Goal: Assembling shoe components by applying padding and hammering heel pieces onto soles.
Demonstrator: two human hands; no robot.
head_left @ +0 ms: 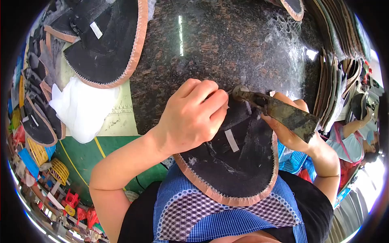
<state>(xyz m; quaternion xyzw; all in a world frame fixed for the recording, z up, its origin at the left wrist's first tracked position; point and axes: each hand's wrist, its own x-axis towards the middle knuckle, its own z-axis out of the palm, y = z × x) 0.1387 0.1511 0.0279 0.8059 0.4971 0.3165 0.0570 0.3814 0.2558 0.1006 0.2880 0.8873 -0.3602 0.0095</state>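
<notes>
A black shoe upper [243,170], stitched along a tan edge and marked with a small white label, hangs over the near table edge against my apron. My left hand [194,113] is closed with its fingertips pinched at the far end of this piece. In my right hand [287,131] is a hammer [293,115] with a worn, mottled handle. Its round metal head [240,92] rests close to my left fingertips, over the far end of the upper. The fingers of my right hand are partly hidden behind the handle.
Another black upper [105,48] lies at the far left, beside a crumpled white cloth [83,107] and a cutting mat [119,117]. Stacked pieces [336,81] line the right side of the dark stone tabletop [210,44]. A co-worker [352,139] sits at far right.
</notes>
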